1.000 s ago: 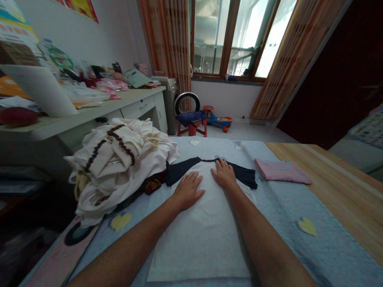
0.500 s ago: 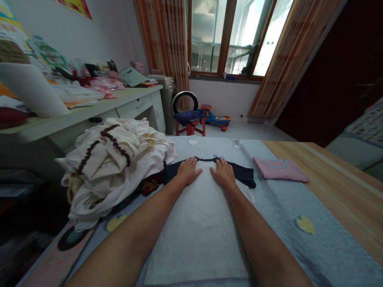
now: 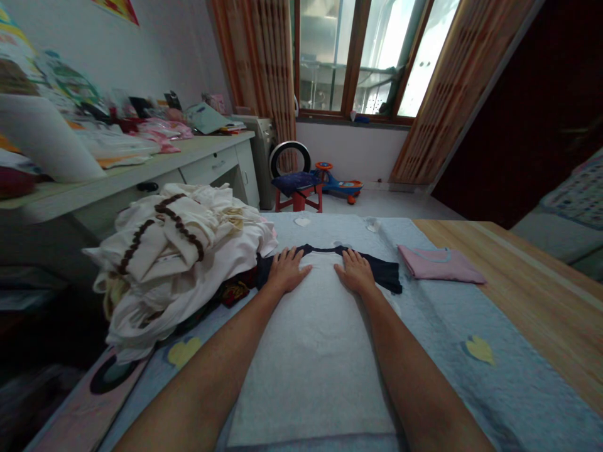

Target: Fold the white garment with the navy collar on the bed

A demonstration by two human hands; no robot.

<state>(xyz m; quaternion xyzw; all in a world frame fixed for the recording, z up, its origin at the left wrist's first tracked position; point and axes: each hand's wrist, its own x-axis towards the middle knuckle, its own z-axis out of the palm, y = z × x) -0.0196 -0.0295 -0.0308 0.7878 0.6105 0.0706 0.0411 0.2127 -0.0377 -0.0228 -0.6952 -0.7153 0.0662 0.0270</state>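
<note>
A white T-shirt (image 3: 315,351) with dark navy sleeves and a navy collar lies spread flat, its neck at the far end. My left hand (image 3: 286,270) rests flat on its left shoulder, fingers spread. On the right shoulder lies my right hand (image 3: 357,271), also flat with fingers apart. Both palms press on the cloth without gripping it. Beyond my right hand the right navy sleeve (image 3: 389,274) reaches outward. Most of the left sleeve is hidden behind my left hand and the clothes pile.
A heap of cream and white clothes (image 3: 202,251) stands on the left. A folded pink garment (image 3: 443,265) lies to the right, on the edge of the blue cloth (image 3: 452,326) over the wooden table (image 3: 527,276). Behind are a cluttered desk (image 3: 188,154) and a red stool (image 3: 299,202).
My hands have slid slightly apart, the left one outward to the left and the right one a little to the right. The shirt remains flat in place.
</note>
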